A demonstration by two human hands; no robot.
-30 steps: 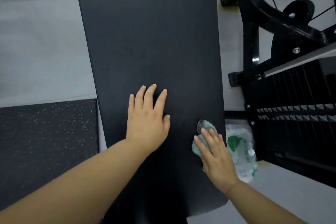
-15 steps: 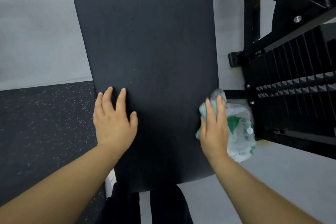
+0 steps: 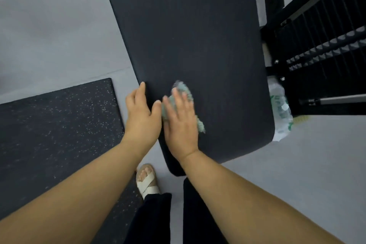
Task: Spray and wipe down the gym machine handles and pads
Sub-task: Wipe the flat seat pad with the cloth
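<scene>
Two floor finishes fill the left side: a dark speckled mat and pale grey floor beyond it. Next comes the left hand, which rests on the near left edge of the black pad with its fingers relaxed and apart, holding nothing. I cannot tell whether the outer fingers hook over the edge.

Just beside it, almost thumb to thumb, the right hand lies flat with straight fingers and presses a bunched teal cloth onto the pad near that same left edge. The cloth shows past the fingertips and beside the heel of the hand. Below, a sandalled foot stands on the floor at the pad's near end.

Further right, a clear bottle with a green label lies on the floor against the pad's near right corner, partly hidden by it. The black weight stack stands beyond.

The cloth is pressed and not gripped, so a fast stroke could leave it behind or flick it off the left edge. Wadded up, it covers a narrow strip, so patches may be missed, most likely toward the far end. The bottle on the floor could be kicked or trodden on when the person steps round. No handles are in view, so that part looks undone.
</scene>
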